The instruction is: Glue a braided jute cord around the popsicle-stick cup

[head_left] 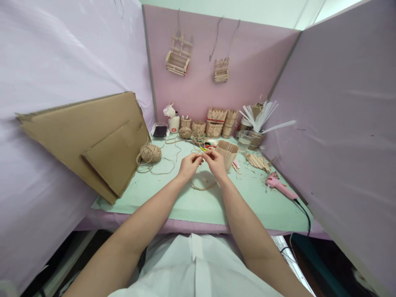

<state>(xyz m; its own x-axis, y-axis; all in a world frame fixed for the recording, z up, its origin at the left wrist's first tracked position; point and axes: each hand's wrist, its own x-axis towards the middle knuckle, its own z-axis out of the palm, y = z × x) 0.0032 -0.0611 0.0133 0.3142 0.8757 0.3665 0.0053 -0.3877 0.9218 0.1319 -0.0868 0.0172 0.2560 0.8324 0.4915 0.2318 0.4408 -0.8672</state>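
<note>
My left hand (191, 164) and my right hand (215, 162) meet above the middle of the table, fingertips pinched close together. Between and below them runs a brown jute twine (202, 189), which hangs down in a loop near the tabletop. Just behind my right hand stands a basket of wooden sticks (227, 152), upright and wider at the top. Both hands are closed in a pinch on the twine; the fingertips are small in view, so the exact grip is hard to make out.
A ball of twine (150, 153) lies left, beside leaning cardboard (93, 144). A pink glue gun (281, 185) with a black cord rests at right, near loose wooden sticks (258, 162). Stick-made baskets (214, 129), a plastic cup (244, 140) and a phone (160, 131) stand or lie at the back.
</note>
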